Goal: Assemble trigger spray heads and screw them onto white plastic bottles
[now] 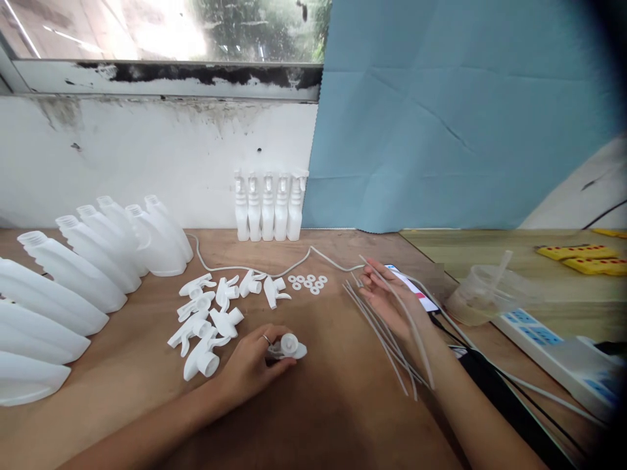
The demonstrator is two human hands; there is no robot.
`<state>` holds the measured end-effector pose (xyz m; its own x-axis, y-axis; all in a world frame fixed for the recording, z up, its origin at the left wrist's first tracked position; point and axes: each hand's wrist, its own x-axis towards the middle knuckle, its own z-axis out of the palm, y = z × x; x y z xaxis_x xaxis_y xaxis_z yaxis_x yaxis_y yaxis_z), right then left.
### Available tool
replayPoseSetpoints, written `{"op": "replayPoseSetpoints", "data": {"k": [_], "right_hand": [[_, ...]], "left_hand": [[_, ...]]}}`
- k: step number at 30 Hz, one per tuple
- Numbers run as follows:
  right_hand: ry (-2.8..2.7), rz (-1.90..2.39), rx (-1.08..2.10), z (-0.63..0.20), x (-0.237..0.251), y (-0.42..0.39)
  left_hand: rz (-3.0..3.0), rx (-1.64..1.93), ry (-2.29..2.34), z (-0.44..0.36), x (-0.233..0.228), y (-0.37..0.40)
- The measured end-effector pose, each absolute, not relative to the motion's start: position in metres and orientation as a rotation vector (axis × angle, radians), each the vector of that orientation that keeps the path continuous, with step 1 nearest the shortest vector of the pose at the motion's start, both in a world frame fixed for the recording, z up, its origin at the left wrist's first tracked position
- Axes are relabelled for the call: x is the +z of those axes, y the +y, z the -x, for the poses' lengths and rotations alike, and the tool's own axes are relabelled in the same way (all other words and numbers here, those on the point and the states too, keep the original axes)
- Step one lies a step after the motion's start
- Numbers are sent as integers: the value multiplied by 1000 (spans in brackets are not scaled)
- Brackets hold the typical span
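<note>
My left hand [257, 359] is closed around a white trigger spray head [289, 346], whose round opening faces up. My right hand [389, 303] is raised with fingers curled, and a thin clear plastic tube [409, 310] runs from its fingertips back over the wrist. Beside and below that hand lie several more thin tubes [382, 339] in a loose bundle. To the left of my left hand, several loose white trigger spray heads [228, 322] are scattered. Small white ring washers [315, 290] lie in a group beyond both hands.
Open-necked white bottles [83, 251] stand along the left side. Against the wall, several bottles with spray heads [268, 209] stand in a row. A cable [294, 264] crosses the table. On the right are a phone [416, 290], a plastic cup [475, 294] and a power strip [533, 333].
</note>
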<state>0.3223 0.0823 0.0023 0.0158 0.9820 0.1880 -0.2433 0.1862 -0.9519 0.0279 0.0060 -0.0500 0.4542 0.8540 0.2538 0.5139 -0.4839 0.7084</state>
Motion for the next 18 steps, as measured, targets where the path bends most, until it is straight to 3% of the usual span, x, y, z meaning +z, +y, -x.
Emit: {"op": "replayPoseSetpoints", "data": {"k": [10, 18], "right_hand": [[-1489, 982, 1221, -237, -27, 32], [-1666, 954, 1229, -224, -34, 20]], "left_hand": [[-2248, 743, 1149, -30, -48, 3], [-2304, 721, 1136, -32, -48, 5]]}}
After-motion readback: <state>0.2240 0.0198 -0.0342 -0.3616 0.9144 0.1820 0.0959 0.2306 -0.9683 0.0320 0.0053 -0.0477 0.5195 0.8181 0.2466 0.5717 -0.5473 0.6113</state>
